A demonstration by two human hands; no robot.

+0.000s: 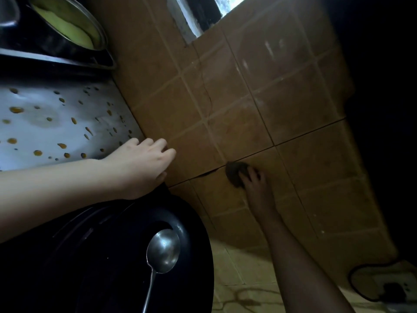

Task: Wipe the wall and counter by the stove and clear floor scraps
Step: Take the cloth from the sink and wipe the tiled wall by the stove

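The right hand (253, 180) grips a dark scouring pad (234, 173), fingers curled over its back, and presses it flat against the tiled wall (259, 93). The pad sits directly on a dark joint line that runs across the tiles; that line leads on one side toward the left hand (144, 160) and on the other away into the dim far part of the wall. The left hand holds nothing: its fingers are extended and rest at the corner where the worktop (33, 129) meets the wall, apparently as a brace. The two hands are apart, with bare tile between them. The worktop surface carries many orange splashes and lies beyond the left hand, on the side away from the pad. The left hand is therefore the nearer one to the splashes, while the cleaning tool is in the right. Judgement: wall wiping is the step in hand. Reaching the worktop would require carrying the pad along the joint line, past the left hand. A dark pan (185, 274) holding a metal ladle (163, 249) sits just below the left forearm.
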